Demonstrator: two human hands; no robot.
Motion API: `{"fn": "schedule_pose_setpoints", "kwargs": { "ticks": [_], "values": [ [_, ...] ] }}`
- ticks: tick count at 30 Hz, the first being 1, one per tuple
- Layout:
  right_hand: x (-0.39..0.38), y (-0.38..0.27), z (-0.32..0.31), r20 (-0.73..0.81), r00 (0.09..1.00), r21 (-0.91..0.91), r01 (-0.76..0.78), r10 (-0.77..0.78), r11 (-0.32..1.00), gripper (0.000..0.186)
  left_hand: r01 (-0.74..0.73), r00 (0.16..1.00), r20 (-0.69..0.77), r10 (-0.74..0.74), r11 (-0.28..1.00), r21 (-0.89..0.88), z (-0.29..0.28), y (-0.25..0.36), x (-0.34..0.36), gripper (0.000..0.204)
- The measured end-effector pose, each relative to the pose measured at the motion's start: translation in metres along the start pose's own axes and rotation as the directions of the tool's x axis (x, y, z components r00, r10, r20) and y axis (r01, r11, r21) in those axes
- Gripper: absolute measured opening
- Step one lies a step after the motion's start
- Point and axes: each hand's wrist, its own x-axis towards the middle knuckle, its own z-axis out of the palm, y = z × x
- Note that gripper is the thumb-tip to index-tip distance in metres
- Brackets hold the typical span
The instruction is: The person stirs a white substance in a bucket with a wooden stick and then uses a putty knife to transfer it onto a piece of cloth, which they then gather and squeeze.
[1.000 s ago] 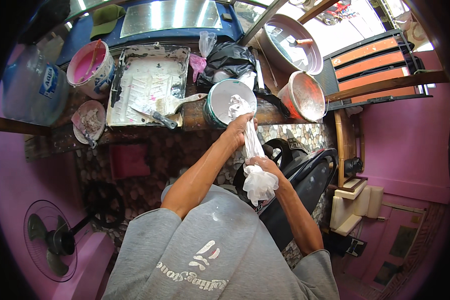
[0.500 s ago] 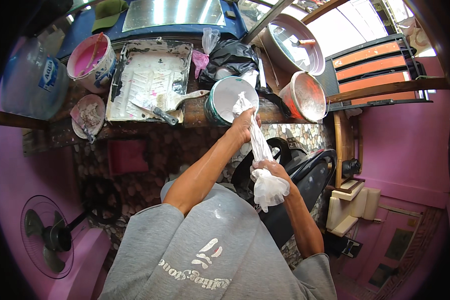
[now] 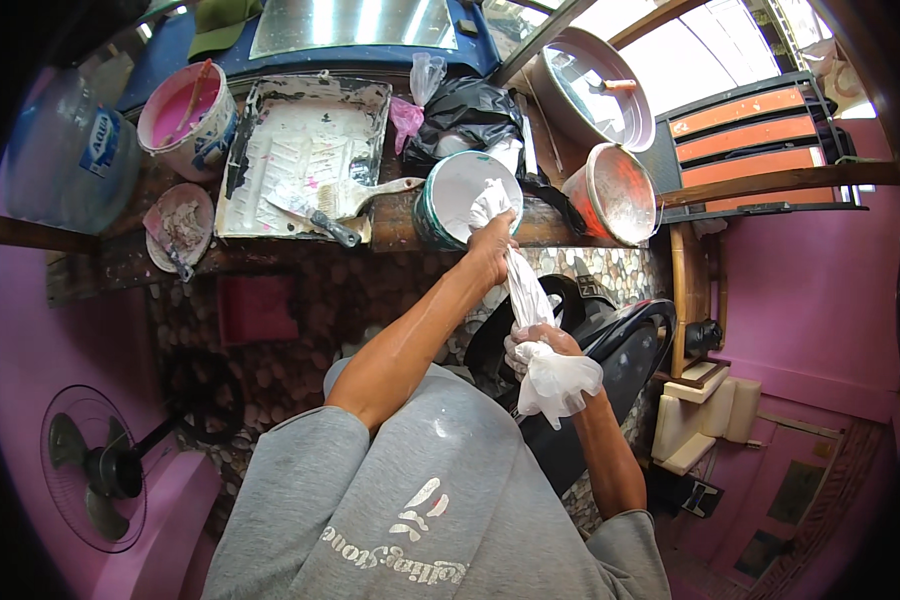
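A long white plastic bag (image 3: 528,288) is stretched between my two hands. My left hand (image 3: 492,246) is wrapped round its upper part, above the near rim of a green bucket (image 3: 426,215) with a white inside. The bag's bunched white end sticks out past that fist, over the bucket's mouth. Lower and to the right, my right hand (image 3: 547,340) is closed round the bag, and its loose, translucent end flares out below the fingers. What the bag holds, if anything, is hidden.
Left of the bucket lies a paint-smeared tray (image 3: 300,125) with a brush (image 3: 345,199) and a putty knife (image 3: 334,229). A pink paint bucket (image 3: 195,150), an orange bucket (image 3: 600,200), a black bag (image 3: 470,110) and a large basin (image 3: 560,95) share the bench. A motorbike (image 3: 610,350) stands below.
My right hand has shifted slightly to the right, and the bag's loose end has swung right and flared wider. My left hand stays nearly in place over the bucket's rim.
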Motion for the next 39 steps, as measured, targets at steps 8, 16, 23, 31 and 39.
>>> {"fn": "schedule_pose_setpoints", "kwargs": {
  "ticks": [8,16,23,31,39],
  "values": [
    [-0.003,0.011,0.058,0.08,0.99,0.029,0.11,-0.112,0.994,0.013,-0.026,0.994,0.102,-0.027,0.874,0.485,-0.013,0.049,-0.037,0.041],
    [0.018,0.029,0.11,0.12,0.975,0.422,0.121,-0.187,0.898,0.017,0.244,0.969,-0.156,-0.191,0.648,0.722,-0.004,0.079,-0.046,0.058],
    [0.031,0.034,0.109,0.2,0.955,0.558,0.073,-0.219,0.827,0.021,0.209,0.972,-0.234,0.003,0.436,0.875,0.001,0.09,-0.043,0.051],
    [0.052,0.042,0.113,0.1,0.971,0.297,0.179,-0.217,0.938,0.028,0.185,0.97,-0.212,0.119,0.204,0.961,0.021,0.078,-0.048,0.046],
    [0.055,0.036,0.106,0.172,0.97,0.311,0.113,-0.173,0.944,0.03,0.104,0.945,-0.132,0.299,0.106,0.989,0.013,0.078,-0.041,0.04]
  ]
}}
